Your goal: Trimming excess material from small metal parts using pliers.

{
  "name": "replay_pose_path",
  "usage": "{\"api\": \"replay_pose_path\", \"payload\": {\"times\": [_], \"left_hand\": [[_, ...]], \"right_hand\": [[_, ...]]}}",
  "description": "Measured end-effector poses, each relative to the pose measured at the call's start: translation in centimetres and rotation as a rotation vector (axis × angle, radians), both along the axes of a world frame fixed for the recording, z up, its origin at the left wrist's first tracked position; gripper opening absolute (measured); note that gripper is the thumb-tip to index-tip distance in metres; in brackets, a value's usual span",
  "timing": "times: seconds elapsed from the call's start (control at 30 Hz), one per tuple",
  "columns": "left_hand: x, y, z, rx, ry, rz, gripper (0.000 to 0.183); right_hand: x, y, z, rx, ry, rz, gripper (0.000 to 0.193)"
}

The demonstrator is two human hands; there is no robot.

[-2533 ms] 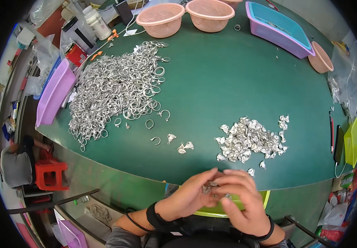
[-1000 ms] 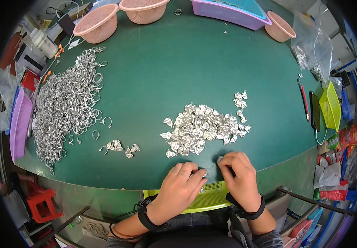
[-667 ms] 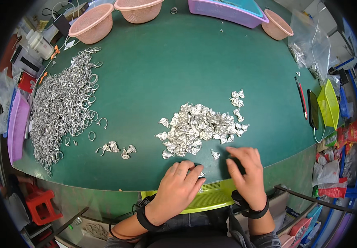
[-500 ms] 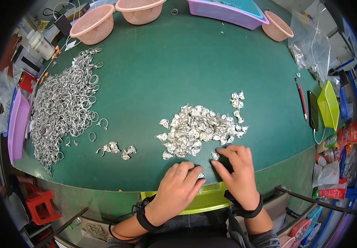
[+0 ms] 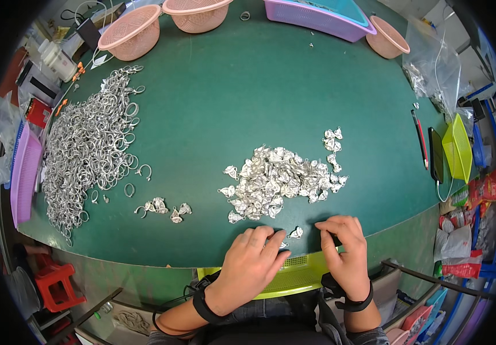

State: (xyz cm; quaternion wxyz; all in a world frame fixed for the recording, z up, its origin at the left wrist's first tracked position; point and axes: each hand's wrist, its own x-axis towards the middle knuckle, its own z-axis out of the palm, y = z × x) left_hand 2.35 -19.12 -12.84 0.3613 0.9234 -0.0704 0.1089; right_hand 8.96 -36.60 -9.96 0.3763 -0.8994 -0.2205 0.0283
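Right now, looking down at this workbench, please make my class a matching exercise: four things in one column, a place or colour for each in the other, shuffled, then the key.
Column one
1. Ring pile
2. Lone silver charm
3. Stool
4. Phone

Column two
A. Bright red
B. Right part of the green table
C. Left part of that table
D. Between left hand and right hand

Pairs: 1-C, 2-D, 3-A, 4-B

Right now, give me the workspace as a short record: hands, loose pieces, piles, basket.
Left hand: over the near edge of the green table, small silvery piece at its fingertips; grip unclear
Right hand: to the right of the loose charm, apart from it
Loose charm: on the table, between the hands
Charm pile: beyond the hands
Ring pile: far left
Yellow-green basket: below the near edge
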Motion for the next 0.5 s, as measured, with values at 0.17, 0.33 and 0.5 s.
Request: {"api": "replay_pose_path", "payload": {"times": [0.17, 0.33, 0.5], "left_hand": [[0.2, -0.8, -0.1, 0.012, -0.037, 0.002, 0.033], [0.0, -1.2, -1.0, 0.019, -0.053, 0.008, 0.028], [-0.5, -0.5, -1.2, -0.036, -0.078, -0.043, 0.025]], "right_hand": [[-1.4, 1.4, 0.1, -0.104, -0.006, 0.112, 0.020], [-1.8, 1.1, 0.1, -0.044, 0.051, 0.080, 0.019], [-1.5, 0.9, 0.2, -0.081, 0.062, 0.111, 0.020]]}}
